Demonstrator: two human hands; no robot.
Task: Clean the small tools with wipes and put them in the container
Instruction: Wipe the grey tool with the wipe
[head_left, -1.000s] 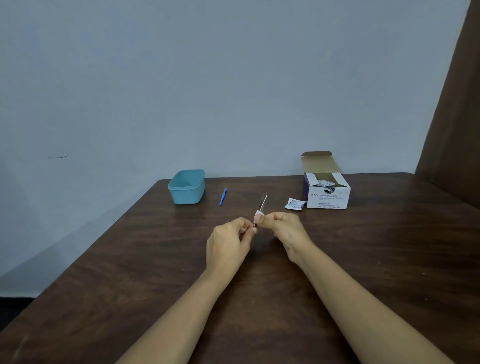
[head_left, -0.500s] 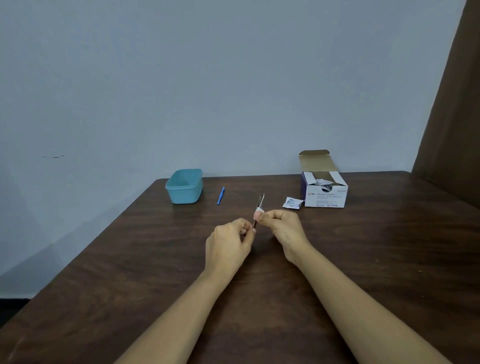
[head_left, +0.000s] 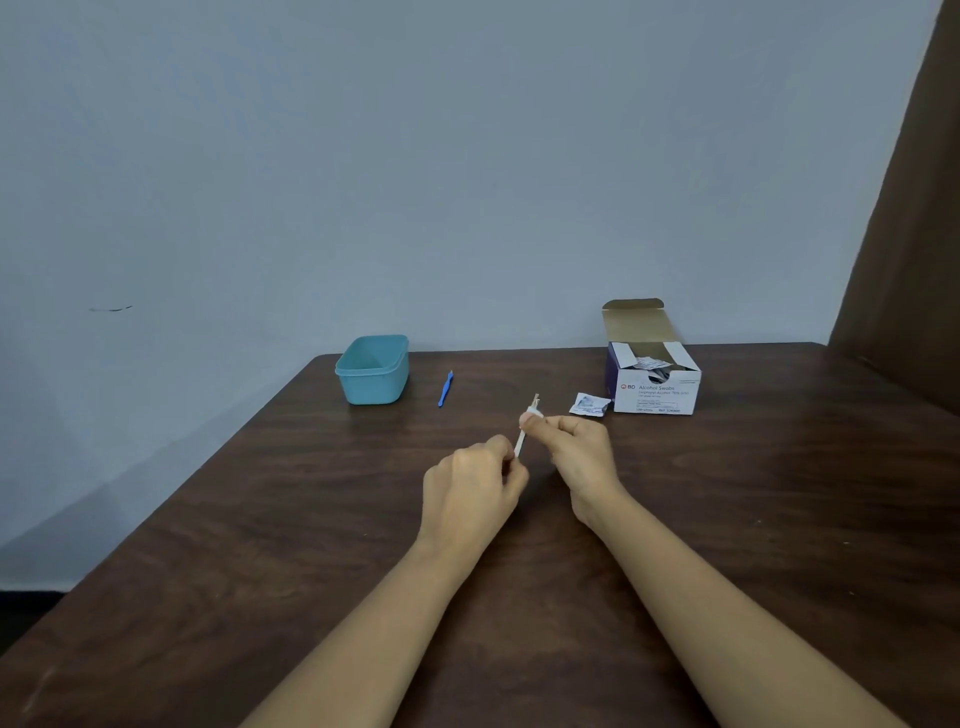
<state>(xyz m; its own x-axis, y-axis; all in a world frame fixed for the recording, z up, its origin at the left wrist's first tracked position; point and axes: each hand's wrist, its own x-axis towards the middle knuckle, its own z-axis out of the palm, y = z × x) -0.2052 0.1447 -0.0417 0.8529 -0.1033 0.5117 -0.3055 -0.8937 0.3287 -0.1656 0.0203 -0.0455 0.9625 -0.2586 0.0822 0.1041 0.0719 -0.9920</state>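
My left hand pinches the near end of a thin metal tool that points up and away above the table. My right hand pinches a small white wipe round the tool near its far tip. A small blue tool lies on the table toward the back. To its left stands an open teal container.
An open box of alcohol swabs stands at the back right, with a torn wipe packet lying just left of it. The dark wooden table ends at a pale wall at the back and left. A brown panel rises at the right.
My right hand has slid the wipe farther up the tool toward its tip, so more bare metal shows between my two hands. My left hand has kept its hold.
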